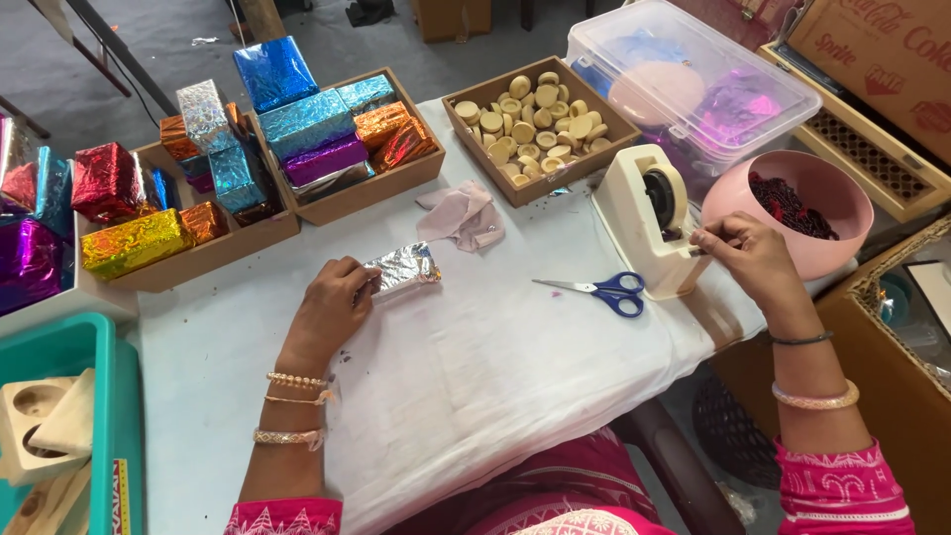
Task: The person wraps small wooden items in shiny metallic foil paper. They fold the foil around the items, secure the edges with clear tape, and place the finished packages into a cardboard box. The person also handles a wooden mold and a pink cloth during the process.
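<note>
Head view: a table covered with a white cloth [475, 357] is shown from above, and the work is laid out across it. At the far right a clear lidded plastic bin [693, 84] is placed, with a pink bowl [792, 213] of dark beads just beside it. Two open cardboard trays [342, 134] at the far left are filled with blocks already wrapped in shiny foil — blue, red, gold, purple, orange. These are judged to be the finished pieces. A third tray [540, 119] is stocked with round wooden discs, not yet wrapped. A cream tape dispenser [649, 213] is set at the right edge of the cloth, and blue-handled scissors [604, 290] lie near it, untouched.

One silver-foil block [401, 267] rests on the cloth left of centre. It is held down by the left hand [332, 307], whose fingers are closed over its near end. The right hand [748, 253] is at the dispenser, with thumb and fingertips pinched narrow on what appears to be the tape end; the strip itself is too small to be made out.

Progress is judged as follows: many blocks are wrapped, and the silver one is folded in foil but not yet taped. Sealing remains to be done — and the discs are left.
</note>
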